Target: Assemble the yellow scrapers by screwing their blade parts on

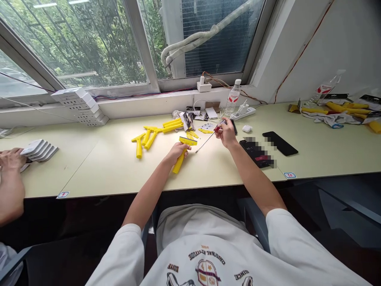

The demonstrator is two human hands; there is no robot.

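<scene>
My left hand point(176, 153) is wrapped around the handle of a yellow scraper point(179, 163), whose wide head with a dark blade edge points away from me. My right hand point(228, 136) grips a screwdriver point(206, 142) by its red handle. Its long thin shaft slants down to the left, and the tip is near the table, a little right of the scraper and apart from it. Beyond my left hand lie several yellow scrapers point(152, 137) and yellow handles point(172, 125). Small flat yellow plates point(205, 130) rest between my hands, farther back.
Two dark phones point(280, 143) and a white earbud case point(247, 128) lie right of my right hand. A water bottle point(233, 98) and power strip point(243, 112) stand by the window. At far left, another person's hands point(12, 159) touch stacked white pieces point(40, 150).
</scene>
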